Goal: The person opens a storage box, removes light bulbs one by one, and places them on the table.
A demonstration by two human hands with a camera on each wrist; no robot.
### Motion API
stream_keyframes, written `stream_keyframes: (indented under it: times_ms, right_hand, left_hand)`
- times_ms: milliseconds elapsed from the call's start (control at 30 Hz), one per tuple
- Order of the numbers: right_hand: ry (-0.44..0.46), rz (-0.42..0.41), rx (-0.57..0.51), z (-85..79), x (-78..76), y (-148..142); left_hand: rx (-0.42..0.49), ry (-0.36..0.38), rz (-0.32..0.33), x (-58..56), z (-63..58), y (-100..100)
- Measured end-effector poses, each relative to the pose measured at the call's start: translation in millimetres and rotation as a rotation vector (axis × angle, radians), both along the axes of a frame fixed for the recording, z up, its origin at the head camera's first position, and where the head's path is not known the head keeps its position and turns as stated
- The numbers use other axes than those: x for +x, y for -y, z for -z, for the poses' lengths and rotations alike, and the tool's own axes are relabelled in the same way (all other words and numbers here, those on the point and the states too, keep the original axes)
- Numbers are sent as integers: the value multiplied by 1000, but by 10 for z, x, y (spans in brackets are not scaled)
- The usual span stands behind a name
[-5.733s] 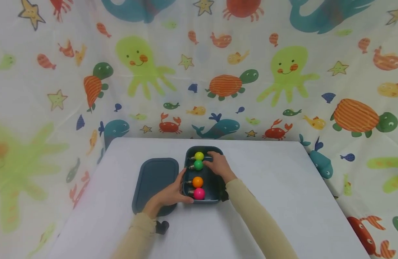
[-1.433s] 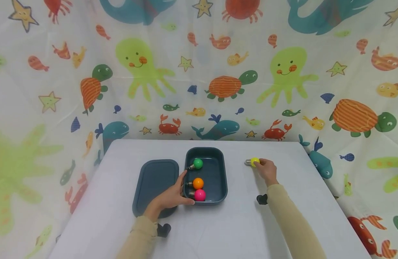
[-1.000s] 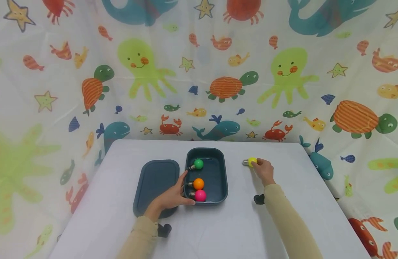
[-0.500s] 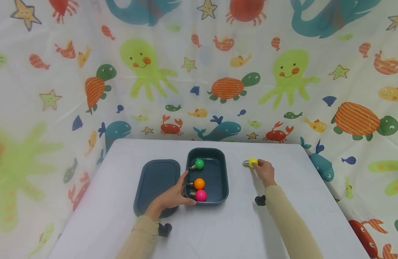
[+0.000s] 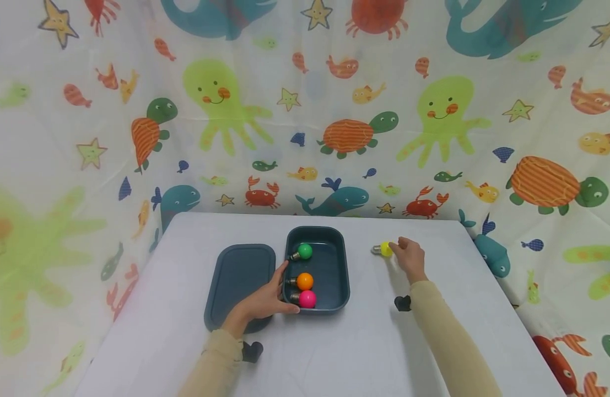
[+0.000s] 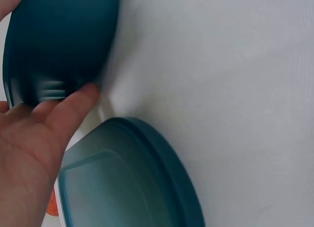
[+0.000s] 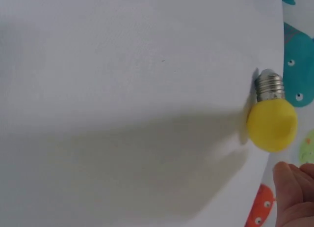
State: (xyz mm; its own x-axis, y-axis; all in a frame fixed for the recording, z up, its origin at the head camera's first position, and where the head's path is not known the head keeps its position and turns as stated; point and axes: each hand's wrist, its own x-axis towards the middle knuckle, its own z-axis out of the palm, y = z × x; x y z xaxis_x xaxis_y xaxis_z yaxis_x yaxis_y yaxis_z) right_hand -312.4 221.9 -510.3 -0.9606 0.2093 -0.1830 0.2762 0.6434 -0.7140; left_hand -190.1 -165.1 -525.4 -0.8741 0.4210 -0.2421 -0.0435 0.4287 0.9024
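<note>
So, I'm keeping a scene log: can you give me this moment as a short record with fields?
Surface: white table
Box: dark, open on top
Inside box: green bulb, orange bulb and pink bulb, along the left side
Lid: on the table, left of the box
Yellow bulb: on the table, right of the box
Left hand: touching the box's left side and near edge
Right hand: close to the yellow bulb, holding nothing
</note>
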Motion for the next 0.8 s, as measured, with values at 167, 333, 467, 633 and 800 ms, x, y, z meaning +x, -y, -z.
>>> stream_keyframes:
  times_ms: [167,333,467,633,800]
  right_hand:
    - [-46,-12,26,-142,-22,157]
    - [-111,-73,21,-263,-38,385]
    - [-156,-133,3,-328,-44,601]
    - [-160,-224,-13,-372,-50,895]
    - [-142,-283,-17,-411,-45,1174]
  left_hand:
    - [20,10,-2,-21,21,21]
    - [24,22,-7,-32,30,36]
    - [22,24,-6,-38,31,40]
    - [33,23,3,-54,39,47]
    - [46,11,18,-61,40,50]
